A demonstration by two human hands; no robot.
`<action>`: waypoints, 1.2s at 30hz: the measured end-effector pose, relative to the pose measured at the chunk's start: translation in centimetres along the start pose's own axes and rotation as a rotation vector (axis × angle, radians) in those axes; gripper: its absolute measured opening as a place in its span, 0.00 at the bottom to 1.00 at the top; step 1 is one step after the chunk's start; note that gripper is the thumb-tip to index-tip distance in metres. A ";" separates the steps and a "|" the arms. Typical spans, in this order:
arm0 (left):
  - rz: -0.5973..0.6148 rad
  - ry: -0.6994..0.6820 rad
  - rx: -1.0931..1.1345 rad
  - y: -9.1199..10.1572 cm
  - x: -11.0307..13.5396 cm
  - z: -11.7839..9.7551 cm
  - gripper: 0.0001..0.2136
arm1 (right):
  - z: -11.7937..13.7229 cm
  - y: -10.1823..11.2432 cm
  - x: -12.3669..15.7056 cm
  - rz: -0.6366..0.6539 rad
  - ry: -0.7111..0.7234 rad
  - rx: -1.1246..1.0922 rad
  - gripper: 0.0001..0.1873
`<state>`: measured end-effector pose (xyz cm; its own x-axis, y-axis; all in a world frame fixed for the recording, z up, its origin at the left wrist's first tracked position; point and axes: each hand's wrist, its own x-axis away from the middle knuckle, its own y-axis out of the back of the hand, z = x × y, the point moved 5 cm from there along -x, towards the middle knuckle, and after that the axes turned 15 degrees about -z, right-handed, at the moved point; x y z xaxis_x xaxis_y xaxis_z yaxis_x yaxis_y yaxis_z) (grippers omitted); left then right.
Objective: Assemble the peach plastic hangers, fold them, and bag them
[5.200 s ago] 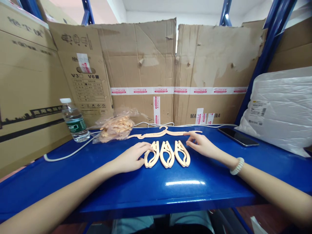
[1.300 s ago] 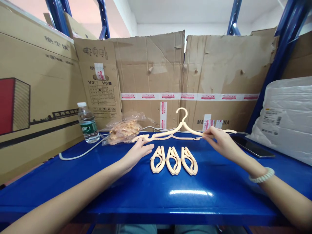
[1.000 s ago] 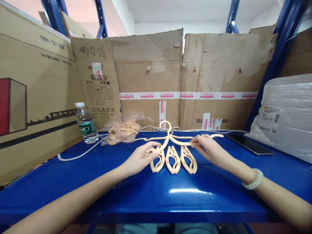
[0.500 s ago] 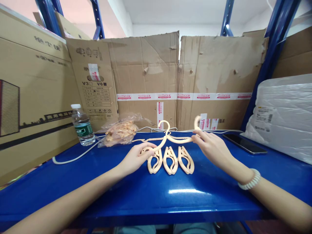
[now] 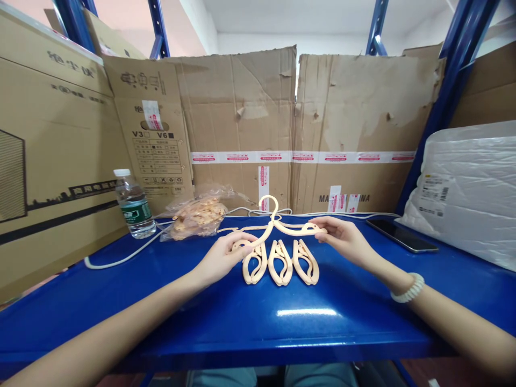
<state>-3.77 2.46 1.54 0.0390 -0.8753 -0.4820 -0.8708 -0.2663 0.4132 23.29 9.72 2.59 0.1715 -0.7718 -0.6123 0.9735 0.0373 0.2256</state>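
Note:
A cream folding clothes hanger (image 5: 268,228) is spread out between my hands, its hook pointing up. My left hand (image 5: 226,255) grips the end of its left arm. The fingers of my right hand (image 5: 338,236) are closed on the tip of its right arm. Just below lie several more hangers: a folded one (image 5: 255,269) on the left, a folded one (image 5: 280,266) in the middle and a folded one (image 5: 306,266) on the right. Behind the held hanger, another unfolded hanger (image 5: 228,230) rests on the table, partly hidden.
On the blue table (image 5: 226,328) a clear plastic bag (image 5: 197,215) holds more hangers, beside a water bottle (image 5: 135,207) and a white cable (image 5: 116,263). A phone (image 5: 403,236) and a white wrapped package (image 5: 467,193) are at the right. Cardboard (image 5: 242,118) walls the back.
The right arm's end piece, which stuck up above my right hand, now lies level along the hanger's arm. My right hand has shifted slightly and pinches the tip.

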 end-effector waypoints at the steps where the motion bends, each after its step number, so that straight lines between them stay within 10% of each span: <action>1: -0.007 0.040 0.029 0.0 0.0 0.2 0.15 | 0.0 0.0 -0.1 0.006 -0.029 -0.018 0.21; 13: -0.090 0.481 0.435 -0.2 0.5 0.4 0.29 | -0.5 -1.6 1.0 0.095 -0.373 -0.415 0.19; 36: -0.098 0.213 0.378 -1.7 1.8 -1.8 0.17 | 2.5 -5.8 4.7 0.541 -0.153 -0.230 0.23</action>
<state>-1.39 0.62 1.36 0.1958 -0.9274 -0.3189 -0.9744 -0.2206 0.0433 18.11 4.28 0.26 0.6440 -0.6867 -0.3372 0.7650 0.5730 0.2940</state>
